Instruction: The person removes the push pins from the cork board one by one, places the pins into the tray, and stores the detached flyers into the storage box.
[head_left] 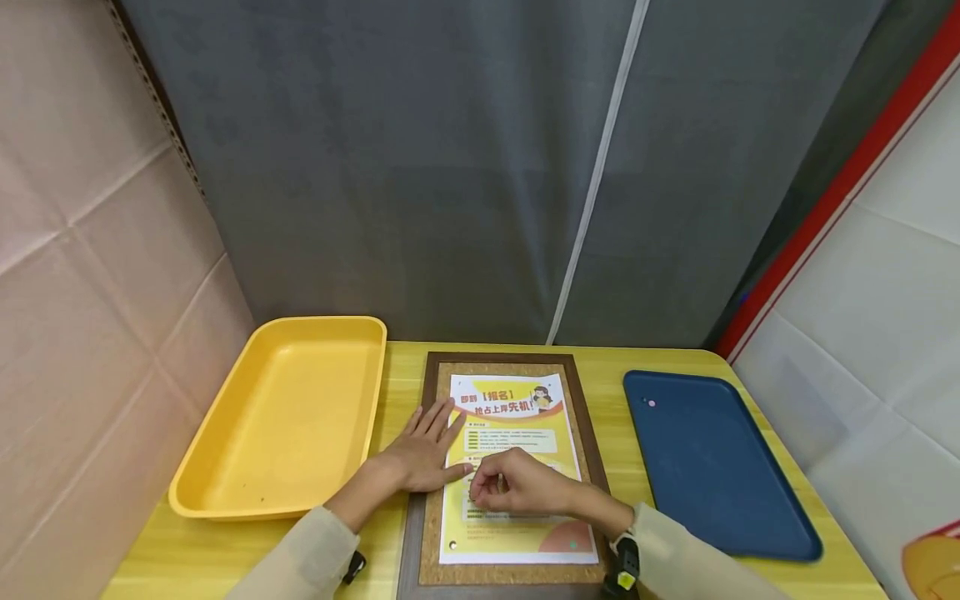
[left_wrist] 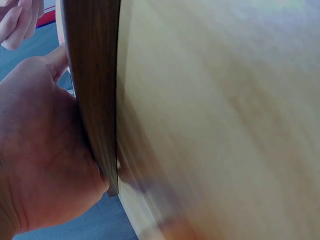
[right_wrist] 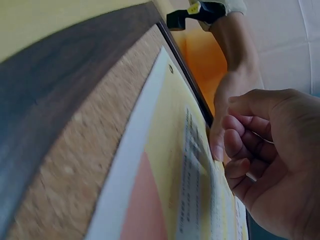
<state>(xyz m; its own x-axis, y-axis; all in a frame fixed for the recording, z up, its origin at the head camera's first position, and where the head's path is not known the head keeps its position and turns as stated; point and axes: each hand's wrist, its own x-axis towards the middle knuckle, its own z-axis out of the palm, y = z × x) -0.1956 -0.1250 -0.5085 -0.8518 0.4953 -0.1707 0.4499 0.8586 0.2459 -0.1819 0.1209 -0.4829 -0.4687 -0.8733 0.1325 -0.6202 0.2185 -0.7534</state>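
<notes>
A yellow and white printed poster (head_left: 517, 546) lies on a cork board (head_left: 510, 575) with a dark brown wooden frame (head_left: 588, 417). My left hand (head_left: 423, 454) lies flat with spread fingers across the frame's left side and the poster's left edge. In the left wrist view, its palm (left_wrist: 45, 150) is against the frame edge (left_wrist: 92, 75). My right hand (head_left: 521, 483) is over the lower middle of the poster, fingers curled in. Nothing shows between those fingers (right_wrist: 240, 142) in the right wrist view. A small green dot (head_left: 573, 544) marks the poster's lower right.
On the left stands a deep yellow tray (head_left: 371, 392). To the right lies a flat dark blue tray (head_left: 720, 475) with a tiny pink piece (head_left: 652, 403) near its far left corner. Both are on a yellow wood-grain table (head_left: 600, 358). A grey curtain (head_left: 420, 208) closes off the back.
</notes>
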